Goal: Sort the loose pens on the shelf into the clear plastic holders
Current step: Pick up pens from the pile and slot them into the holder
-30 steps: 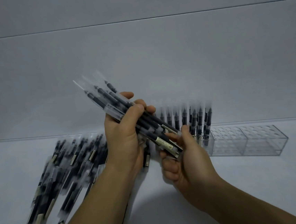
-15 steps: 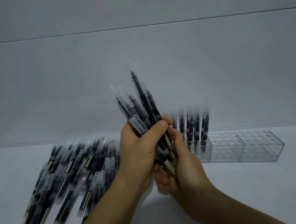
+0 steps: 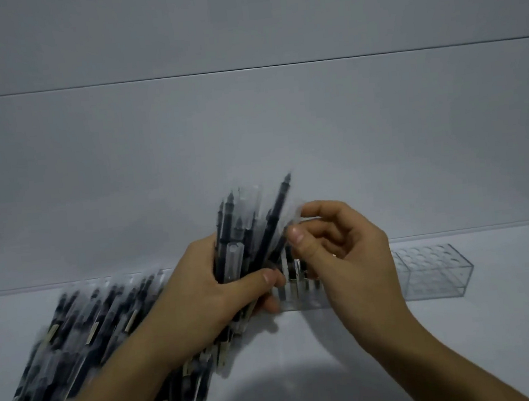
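Observation:
My left hand (image 3: 207, 290) grips a bundle of black pens (image 3: 237, 235) in clear sleeves, tips pointing up. My right hand (image 3: 342, 251) pinches one pen (image 3: 278, 208) at the bundle's right edge between thumb and forefinger. A large heap of loose wrapped pens (image 3: 85, 330) lies on the white shelf at the left, partly under my left forearm. The row of clear plastic holders (image 3: 434, 271) stands at the right, its left part hidden behind my hands. A few pens (image 3: 292, 272) stand in the holder between my hands.
A white back wall (image 3: 250, 137) rises directly behind the shelf. Bare shelf surface (image 3: 464, 342) lies in front of and to the right of the holders.
The bundle has swung from slanted to nearly upright in my left hand. My right hand left the bundle's lower end and moved up to pinch one pen near its top.

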### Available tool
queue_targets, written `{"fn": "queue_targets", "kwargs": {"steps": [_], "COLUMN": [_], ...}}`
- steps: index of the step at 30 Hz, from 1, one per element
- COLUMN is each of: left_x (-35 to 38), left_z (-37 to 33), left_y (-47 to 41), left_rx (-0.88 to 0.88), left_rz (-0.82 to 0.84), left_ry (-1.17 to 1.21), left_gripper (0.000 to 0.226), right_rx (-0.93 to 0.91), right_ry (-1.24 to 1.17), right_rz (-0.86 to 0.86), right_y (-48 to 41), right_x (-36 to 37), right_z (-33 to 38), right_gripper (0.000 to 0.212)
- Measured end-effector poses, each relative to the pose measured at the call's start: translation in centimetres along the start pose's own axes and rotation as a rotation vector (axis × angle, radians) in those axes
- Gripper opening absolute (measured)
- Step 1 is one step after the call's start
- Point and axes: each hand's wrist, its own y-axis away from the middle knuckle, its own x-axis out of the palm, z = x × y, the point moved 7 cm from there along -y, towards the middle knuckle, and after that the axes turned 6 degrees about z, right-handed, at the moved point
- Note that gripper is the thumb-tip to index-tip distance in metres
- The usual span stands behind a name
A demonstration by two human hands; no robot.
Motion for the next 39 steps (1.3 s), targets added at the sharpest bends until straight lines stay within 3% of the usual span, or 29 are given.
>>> {"fn": "queue_targets", "kwargs": {"steps": [5,11,18,23,30,34,39], "left_x": [0.6,0.4,0.6,0.5,0.7,0.9,0.7], "left_z": [1.6,3.3,3.7,4.3,5.3,5.8,5.9], "left_y": [0.1,0.9,0.8,0.9,0.9,0.8,0.8], "left_rx": [0.021,0.018,0.031,0.031,-0.020,-0.059,-0.070], "left_rz": [-0.051,-0.220,-0.283,-0.350,-0.390,-0.404,-0.416], "left_ry": [0.077,0.326,0.282,0.267,0.417,0.469,0.471], "left_gripper": [0.021,0.020,0.027,0.024,0.013,0.026,0.025], "right_rx": [0.012,-0.037,-0.235,-0.291,-0.299,-0.328,-0.338], "right_ry": [-0.021,-0.039,0.328,0.407,0.396,0.423,0.488], "right_rz": [0.094,-0.049,0.022,-0.076,-0.073,-0.090,-0.062], "right_y": [-0.2,-1.7,-4.1,-3.5,-2.5,-2.4,-2.5], "right_x": [0.5,-2.4,-3.4,-4.8,-5.1,-4.9,-4.0], "right_z": [-0.7,2.3,4.3,2.9,1.9,2.0,1.3], "right_gripper": [0.021,0.023,0.027,0.031,0.045,0.044,0.046]}}
